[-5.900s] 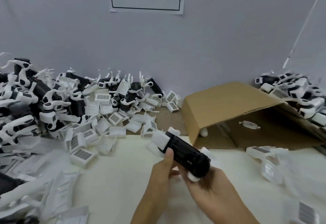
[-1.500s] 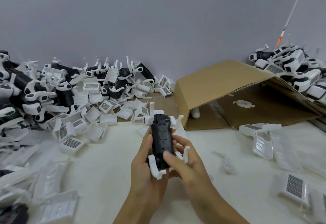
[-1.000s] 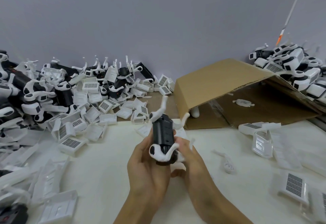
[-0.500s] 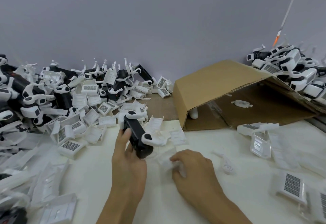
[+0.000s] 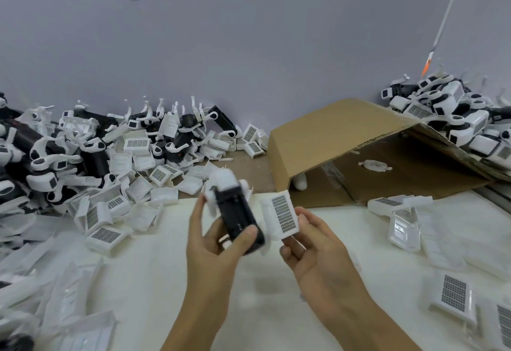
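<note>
Over the near part of the white table, the left hand holds a black housing. The right hand holds a white grid panel just beside it. The step in hand appears to be fitting the panel to the housing.

Procedure: keep the housing steady, square the panel to its side, seat one edge first, then press evenly. Forcing it in crooked would likely strain the thin white clips.

Grip: the left hand's fingers and thumb are curled round the housing's lower half, with the thumb on its upper face. The right hand pinches the panel's lower edge, grid face up. Blur hides whether the two parts touch.

Farther back, a cardboard box lies open on its side. Heaps of like parts line the wall.
</note>
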The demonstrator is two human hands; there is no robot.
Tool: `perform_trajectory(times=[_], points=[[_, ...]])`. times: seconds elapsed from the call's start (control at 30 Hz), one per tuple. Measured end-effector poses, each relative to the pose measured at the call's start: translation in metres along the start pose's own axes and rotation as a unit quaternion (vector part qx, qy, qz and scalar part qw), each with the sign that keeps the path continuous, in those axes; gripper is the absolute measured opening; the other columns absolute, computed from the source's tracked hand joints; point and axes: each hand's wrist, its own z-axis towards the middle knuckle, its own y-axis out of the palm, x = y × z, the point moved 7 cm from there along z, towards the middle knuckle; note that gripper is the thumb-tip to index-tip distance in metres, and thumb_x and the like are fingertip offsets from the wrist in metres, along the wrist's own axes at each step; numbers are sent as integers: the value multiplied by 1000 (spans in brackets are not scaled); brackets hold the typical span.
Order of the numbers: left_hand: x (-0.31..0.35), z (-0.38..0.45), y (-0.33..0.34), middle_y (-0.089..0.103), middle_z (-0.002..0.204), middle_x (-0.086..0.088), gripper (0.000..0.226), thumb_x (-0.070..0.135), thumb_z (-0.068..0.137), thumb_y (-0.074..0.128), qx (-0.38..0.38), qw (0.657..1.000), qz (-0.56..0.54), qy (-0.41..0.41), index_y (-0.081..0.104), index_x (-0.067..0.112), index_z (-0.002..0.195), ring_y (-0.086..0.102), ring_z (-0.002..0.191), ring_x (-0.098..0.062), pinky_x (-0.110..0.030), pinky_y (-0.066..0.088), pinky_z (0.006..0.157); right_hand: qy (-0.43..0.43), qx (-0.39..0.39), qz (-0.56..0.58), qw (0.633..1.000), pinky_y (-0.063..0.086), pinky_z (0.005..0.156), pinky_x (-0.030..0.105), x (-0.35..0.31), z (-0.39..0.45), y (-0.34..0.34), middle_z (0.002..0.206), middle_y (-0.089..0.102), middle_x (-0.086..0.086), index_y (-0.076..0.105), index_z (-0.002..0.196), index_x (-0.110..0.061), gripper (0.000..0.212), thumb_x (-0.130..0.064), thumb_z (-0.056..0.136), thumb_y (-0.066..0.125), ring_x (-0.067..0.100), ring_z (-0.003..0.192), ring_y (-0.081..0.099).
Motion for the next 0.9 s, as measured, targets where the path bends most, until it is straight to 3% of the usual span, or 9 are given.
perform_trajectory(times=[0.07,0.2,0.27,0.33,0.43,0.53,0.63,0.7,0.9], points=[[-5,-6,12,77,114,-3,93,12,70,85,-57,998,25,-10,40,52,140,72,106,-23,-45,58,88,-47,23,-100,994,47,64,28,-3,-1,-4,94,79,5,68,106,-16,16,-19,103,53,10,70,68],[-7,-8,18,73,122,-2,82,11,77,71,-86,996,1,-15,41,54,140,68,116,-19,-26,58,82,-223,73,-320,918,50,63,12,-27,-10,-8,89,72,-23,66,96,-35,15,-30,102,53,-5,83,65],[-4,-8,16,74,121,-2,81,5,78,71,-83,996,11,-5,47,56,136,71,110,-16,-19,57,72,-229,87,-369,897,53,70,17,-27,-9,-10,91,70,-23,66,97,-38,16,-27,102,55,-2,90,63],[-3,-10,17,74,120,1,84,3,77,79,-87,996,35,8,52,62,131,72,108,-18,-23,59,74,-200,79,-403,890,54,77,20,-20,-6,-10,97,69,-24,65,102,-42,31,-14,102,53,0,95,64],[1,-11,16,74,120,7,89,8,73,86,-86,993,76,31,50,65,131,72,110,-19,-35,59,87,-149,39,-398,905,52,74,19,-12,-4,-7,92,74,-25,72,96,-50,58,0,97,44,-7,87,65],[2,-10,13,74,117,11,91,-1,79,82,-68,993,88,46,49,67,130,72,108,-17,-36,59,88,-119,-3,-343,932,50,69,22,-10,-5,-1,88,75,-23,79,83,-45,49,-8,95,49,-8,85,66],[4,-12,14,73,118,18,88,-2,83,76,-54,993,86,52,50,71,125,73,106,-14,-23,59,77,-163,-13,-334,928,51,65,10,-14,-7,3,91,75,-25,76,90,-43,31,-14,94,65,-8,90,67],[5,-14,15,73,117,18,86,-1,84,75,-46,995,73,55,50,67,128,73,105,-13,-17,57,72,-159,-19,-301,940,51,65,12,-14,-7,1,94,75,-25,73,100,-43,27,-18,90,72,-4,90,69],[11,-14,15,74,115,17,78,14,74,79,-43,995,56,64,55,69,123,73,102,-11,-17,57,67,-77,-77,-279,954,51,76,18,-10,-5,5,107,72,-18,67,118,-38,43,-40,76,78,-5,95,67]])
